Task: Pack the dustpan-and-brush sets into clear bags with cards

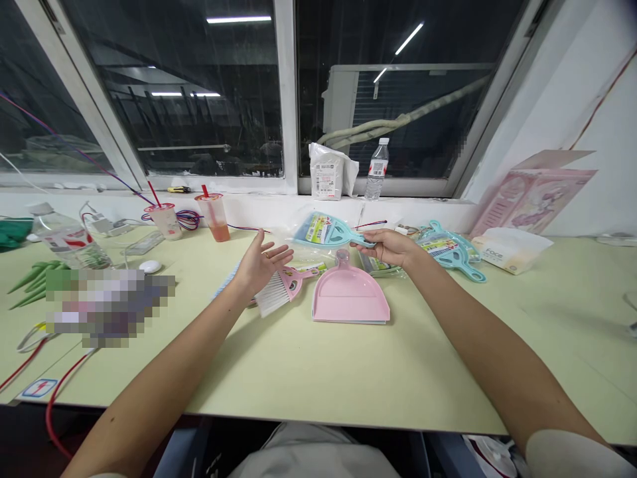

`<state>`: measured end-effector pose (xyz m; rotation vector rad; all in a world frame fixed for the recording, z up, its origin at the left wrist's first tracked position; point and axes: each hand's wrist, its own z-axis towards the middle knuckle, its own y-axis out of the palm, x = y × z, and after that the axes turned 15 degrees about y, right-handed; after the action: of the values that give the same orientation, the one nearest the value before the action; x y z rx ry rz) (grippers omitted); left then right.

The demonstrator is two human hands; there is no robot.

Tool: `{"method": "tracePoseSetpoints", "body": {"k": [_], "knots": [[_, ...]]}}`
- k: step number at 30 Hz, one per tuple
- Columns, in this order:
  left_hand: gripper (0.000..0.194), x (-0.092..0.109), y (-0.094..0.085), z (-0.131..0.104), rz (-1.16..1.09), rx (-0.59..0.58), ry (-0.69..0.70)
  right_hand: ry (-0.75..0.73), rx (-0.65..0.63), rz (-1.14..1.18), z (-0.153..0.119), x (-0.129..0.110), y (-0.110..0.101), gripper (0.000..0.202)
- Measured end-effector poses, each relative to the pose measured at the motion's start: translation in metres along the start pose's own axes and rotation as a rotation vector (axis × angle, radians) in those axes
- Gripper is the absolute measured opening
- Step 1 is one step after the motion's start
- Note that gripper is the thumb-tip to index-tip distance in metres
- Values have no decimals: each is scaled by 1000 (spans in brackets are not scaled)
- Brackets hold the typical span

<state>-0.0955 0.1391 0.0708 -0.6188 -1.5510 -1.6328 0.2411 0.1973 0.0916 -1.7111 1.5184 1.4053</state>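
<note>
Smooth pale-green bench (318,375). Pink dustpan (351,299), glossy plastic, rounded back, straight front lip, lies mid-bench. Pink brush (279,291), soft white bristles, just left of it. Left hand (263,263) open, fingers spread, over brush. Right hand (391,247) grips handle of blue dustpan (331,231) in crinkly clear wrap, beyond pink dustpan. Clear ribbed bottle (377,170) on white sill; dark glass window (423,99) behind.

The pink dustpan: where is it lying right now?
In the head view, the pink dustpan lies centrally on the table, just right of the white-bristled pink brush.
</note>
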Motion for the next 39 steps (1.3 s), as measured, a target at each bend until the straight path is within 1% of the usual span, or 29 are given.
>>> {"method": "tracePoseSetpoints", "body": {"k": [2, 3, 5, 6, 7, 9, 10, 11, 12, 13, 14, 16, 17, 18, 19, 21, 23, 25, 27, 30, 33, 36, 39], "knots": [[64, -3, 5, -5, -3, -81, -29, -17, 1, 20, -1, 2, 8, 26], [64, -6, 7, -8, 9, -115, -34, -20, -13, 16, -1, 3, 13, 25], [56, -12, 9, -11, 37, -162, -13, -5, -61, -11, -2, 9, 26, 24], [49, -15, 9, -12, 49, -168, 23, 10, -91, -30, -3, 12, 33, 23], [41, -17, 8, -12, 59, -155, 74, 28, -125, -53, -4, 16, 40, 21], [30, -20, 5, -8, 79, -71, 181, 65, -202, -122, -7, 20, 49, 14], [30, -20, 2, -5, 93, -22, 215, 89, -236, -177, -8, 21, 50, 8], [32, -19, 0, -3, 113, 16, 229, 116, -252, -244, -10, 20, 50, 8], [35, -18, -2, 0, 134, 31, 224, 139, -239, -315, -11, 18, 47, 15], [37, -17, -4, 2, 152, 19, 209, 148, -187, -377, -12, 15, 42, 25], [37, -16, -6, 3, 166, -9, 193, 136, -107, -421, -13, 11, 36, 33], [37, -13, -6, 3, 177, -81, 160, 39, 62, -422, -13, 4, 24, 39], [38, -12, -6, 2, 178, -117, 139, -17, 107, -392, -13, 2, 20, 38], [39, -12, -4, -1, 178, -154, 115, -58, 112, -357, -13, 1, 17, 35], [39, -11, -2, -4, 180, -187, 90, -78, 83, -326, -14, 1, 17, 34], [39, -12, 2, -12, 180, -238, 37, -64, -25, -283, -14, 6, 23, 48], [37, -15, 8, -19, 179, -263, -12, -32, -126, -249, -12, 15, 33, 62], [35, -18, 12, -23, 173, -254, -51, -21, -174, -209, -8, 25, 44, 62], [32, -21, 15, -24, 168, -215, -77, -41, -149, -171, -1, 33, 50, 56], [30, -24, 15, -22, 181, -144, -66, -87, -71, -148, 10, 39, 51, 47], [30, -25, 14, -20, 231, -108, 8, -91, -55, -141, 16, 39, 48, 40], [31, -26, 12, -20, 294, -88, 78, -92, -46, -122, 15, 37, 50, 34], [33, -26, 11, -21, 304, -92, 124, -102, -29, -95, 13, 37, 52, 31]]}}
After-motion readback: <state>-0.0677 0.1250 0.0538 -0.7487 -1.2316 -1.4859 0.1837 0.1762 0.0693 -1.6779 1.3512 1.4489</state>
